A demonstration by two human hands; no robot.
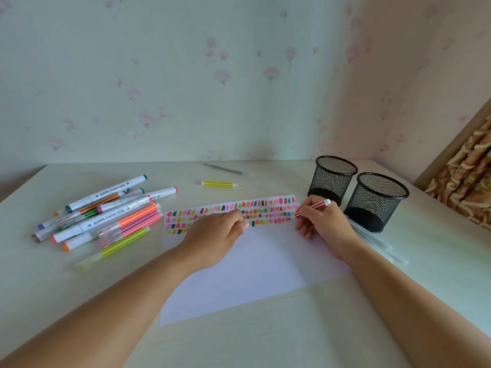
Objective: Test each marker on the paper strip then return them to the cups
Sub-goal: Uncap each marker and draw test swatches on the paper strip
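Observation:
A white paper sheet [255, 272] lies in front of me, its far edge filled with rows of coloured test marks [265, 208]. My right hand [321, 224] grips a red striped marker [313, 207] with its tip at the right end of the marks. My left hand [215, 235] rests on the paper with curled fingers; whether it pinches something small I cannot tell. Two black mesh cups [333, 179] [377, 200] stand to the right, showing no markers inside. A pile of several markers [106, 211] lies on the left.
A yellow marker [221, 184] and a grey pen [223, 168] lie near the back wall. Clear marker caps or sleeves [372, 240] lie by the nearer cup. A patterned curtain [467, 181] hangs at the right, past the table edge.

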